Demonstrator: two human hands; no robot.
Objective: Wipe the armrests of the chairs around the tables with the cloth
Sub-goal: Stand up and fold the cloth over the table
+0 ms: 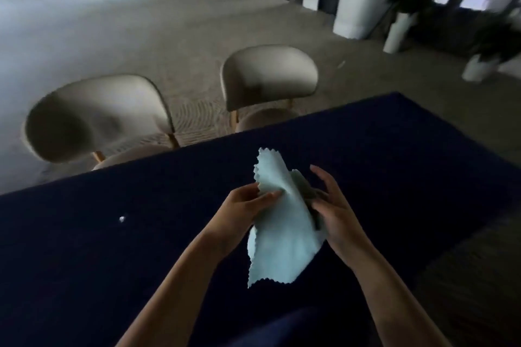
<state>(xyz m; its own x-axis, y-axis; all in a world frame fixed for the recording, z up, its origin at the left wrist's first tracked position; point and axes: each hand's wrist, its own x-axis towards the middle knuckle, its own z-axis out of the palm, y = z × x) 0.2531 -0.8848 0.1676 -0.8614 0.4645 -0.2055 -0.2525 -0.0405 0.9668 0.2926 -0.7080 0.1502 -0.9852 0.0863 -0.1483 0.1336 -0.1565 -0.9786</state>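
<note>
the left hand (242, 203) pinches the cloth (282, 234) near its edge; the right hand (335, 211), fingers spread, touches a fold. the cloth appears light and limp; grip it bunched.

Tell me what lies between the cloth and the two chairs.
In the head view, only bare dark blue tabletop separates the cloth from the left chair and the right chair; a white speck sits further left.

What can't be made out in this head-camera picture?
Head view only:
1. Left chair and right chair: seats, any armrests mostly behind the table.
2. Right hand: inner fingers covered by the cloth; hold unclear.
3. White speck on the table: too small.
4. Plants, far right: blurred.
</note>
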